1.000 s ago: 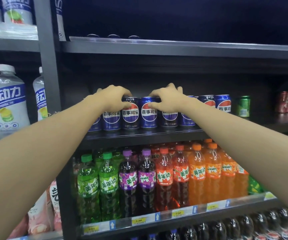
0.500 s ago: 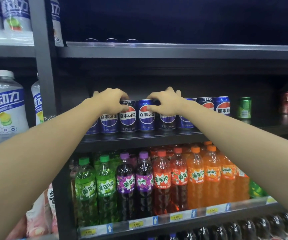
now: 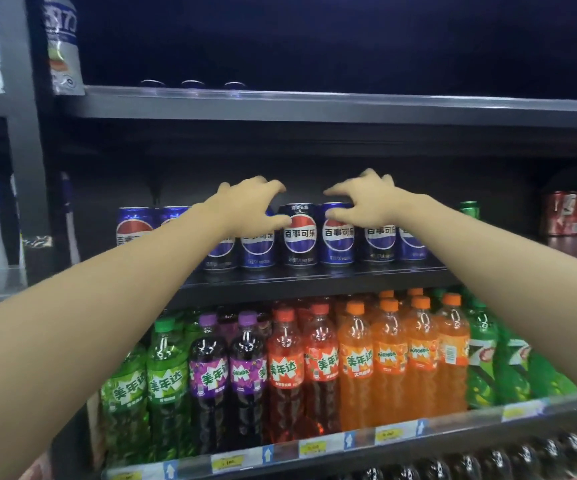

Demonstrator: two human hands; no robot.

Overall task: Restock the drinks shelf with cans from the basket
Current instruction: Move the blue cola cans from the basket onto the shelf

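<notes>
a: where are the hands?

b: both are up at the can shelf [image 3: 315, 284]. the left hand [image 3: 249, 206] hovers with spread, curled fingers over the can tops and grips nothing i can see. the right hand [image 3: 366, 202] is apart from it, its fingers resting on the rim of a blue can [image 3: 337, 233] — more a touch than a grip.

a: and the cans?

b: a row of pepsi cans [image 3: 299, 235] stands upright along the shelf front, shoulder to shoulder. a lone green can [image 3: 469, 209] sits further right.

a: how far along?

b: this stretch looks filled. right of the row is a gap, so more could go there — the basket is out of view, so what's left i can't tell.
</notes>
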